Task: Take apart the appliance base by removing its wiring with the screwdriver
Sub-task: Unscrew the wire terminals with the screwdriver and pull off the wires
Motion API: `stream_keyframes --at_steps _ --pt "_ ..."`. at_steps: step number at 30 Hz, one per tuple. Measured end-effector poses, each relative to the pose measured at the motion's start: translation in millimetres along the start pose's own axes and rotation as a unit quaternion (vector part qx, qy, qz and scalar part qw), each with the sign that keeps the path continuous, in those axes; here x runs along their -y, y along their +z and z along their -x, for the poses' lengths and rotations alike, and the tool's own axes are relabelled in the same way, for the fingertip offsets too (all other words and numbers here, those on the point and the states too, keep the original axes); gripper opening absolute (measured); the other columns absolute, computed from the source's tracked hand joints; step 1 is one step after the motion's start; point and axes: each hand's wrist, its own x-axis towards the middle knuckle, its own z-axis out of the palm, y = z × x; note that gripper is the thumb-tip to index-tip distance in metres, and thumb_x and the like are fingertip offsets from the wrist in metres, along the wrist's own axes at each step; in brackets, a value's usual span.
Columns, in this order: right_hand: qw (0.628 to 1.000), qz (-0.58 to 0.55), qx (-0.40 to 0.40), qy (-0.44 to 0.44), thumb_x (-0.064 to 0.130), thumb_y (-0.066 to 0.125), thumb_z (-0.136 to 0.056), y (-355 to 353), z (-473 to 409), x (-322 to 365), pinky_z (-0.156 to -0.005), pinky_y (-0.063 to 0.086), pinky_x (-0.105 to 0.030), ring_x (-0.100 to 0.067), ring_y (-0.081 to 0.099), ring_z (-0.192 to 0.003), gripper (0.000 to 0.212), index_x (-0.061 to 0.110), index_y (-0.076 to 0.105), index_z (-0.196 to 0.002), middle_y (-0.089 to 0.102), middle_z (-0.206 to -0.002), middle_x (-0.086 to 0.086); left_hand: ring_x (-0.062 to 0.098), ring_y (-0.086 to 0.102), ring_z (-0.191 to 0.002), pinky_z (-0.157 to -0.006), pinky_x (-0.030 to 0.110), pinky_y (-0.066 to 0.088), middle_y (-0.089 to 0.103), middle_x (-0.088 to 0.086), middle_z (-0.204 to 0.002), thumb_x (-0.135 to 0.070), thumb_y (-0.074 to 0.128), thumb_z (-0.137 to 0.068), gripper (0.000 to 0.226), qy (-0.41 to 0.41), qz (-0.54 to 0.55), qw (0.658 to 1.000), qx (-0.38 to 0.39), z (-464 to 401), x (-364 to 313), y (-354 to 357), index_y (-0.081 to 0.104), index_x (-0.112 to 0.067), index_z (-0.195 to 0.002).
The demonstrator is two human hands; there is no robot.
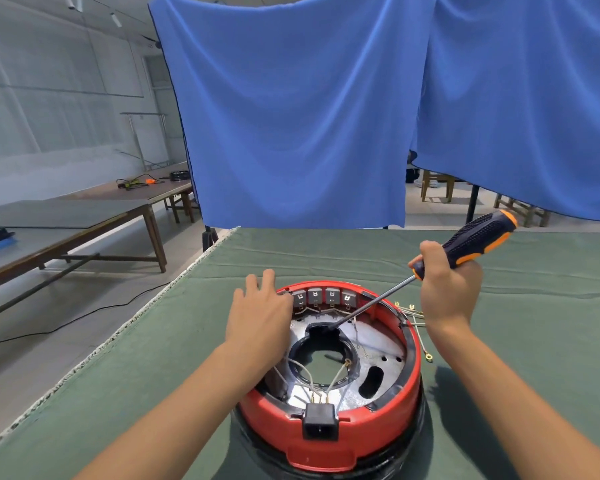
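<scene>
A round red and black appliance base point(329, 441) stands upside down on the green table, its metal inside exposed. Thin pale wires point(305, 374) run across the inside to a black power socket point(320, 421) at the near rim. My left hand point(260, 315) rests with straight fingers on the far left rim, beside a row of grey switch blocks point(323, 296). My right hand point(447, 289) grips a black and orange screwdriver point(478, 242). Its shaft slants down into the base, with the tip on a black part near the middle.
Loose wires with ring terminals point(417, 318) lie on the green cloth point(160, 358) just right of the base. A blue curtain point(302, 109) hangs behind the table. The table's left edge drops to the floor, where long wooden benches point(70, 237) and a cable sit.
</scene>
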Motion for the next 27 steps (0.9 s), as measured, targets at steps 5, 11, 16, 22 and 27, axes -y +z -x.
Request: stream_keyframes --at_steps 5,11,16,22,27 --pt "1.000 0.009 -0.004 0.000 0.020 0.057 -0.077 0 0 4 -0.047 0.039 -0.015 -0.002 0.048 -0.043 0.028 0.013 0.052 -0.050 0.053 -0.042 0.011 0.037 0.056 -0.098 -0.069 0.035 0.035 0.052 0.011 -0.109 -0.015 0.048 -0.089 0.014 -0.032 0.102 0.993 0.055 -8 11 2 0.049 -0.015 -0.103" --pt "1.000 -0.017 -0.008 0.023 0.029 0.055 -0.068 2 -2 12 -0.044 0.034 -0.017 -0.005 0.044 -0.041 0.025 0.015 0.054 -0.048 0.053 -0.041 0.009 0.037 0.053 -0.111 -0.080 0.038 0.043 0.049 0.017 -0.121 -0.007 0.049 -0.089 0.031 -0.155 0.101 0.980 0.072 -27 16 5 0.050 -0.007 -0.120" --pt "0.999 -0.004 -0.003 0.052 0.025 0.058 -0.077 3 -2 4 -0.051 0.034 -0.028 -0.005 0.043 -0.040 0.029 0.016 0.058 -0.050 0.052 -0.041 0.011 0.033 0.038 -0.120 -0.095 0.040 0.036 0.042 0.016 -0.128 -0.023 0.050 -0.090 0.034 -0.168 0.117 0.978 0.032 -34 15 4 0.048 -0.006 -0.120" --pt "0.996 -0.021 -0.031 0.087 0.021 0.060 -0.081 3 -14 0 -0.051 0.032 -0.028 -0.004 0.041 -0.040 0.036 0.018 0.057 -0.045 0.051 -0.042 0.011 0.026 0.055 -0.097 -0.080 0.038 0.045 0.066 0.002 -0.095 -0.026 0.047 -0.086 0.021 -0.046 0.265 0.960 -0.074 -14 -10 -1 0.066 -0.020 -0.090" --pt "0.991 -0.032 -0.060 0.113 0.023 0.058 -0.079 -1 -29 2 -0.042 0.027 -0.021 -0.005 0.037 -0.036 0.033 0.019 0.052 -0.047 0.050 -0.040 0.010 0.015 0.062 -0.074 -0.068 0.030 0.049 0.068 -0.005 -0.071 -0.016 0.053 -0.082 0.018 0.007 0.406 0.914 -0.002 -19 -12 0 0.066 -0.017 -0.069"
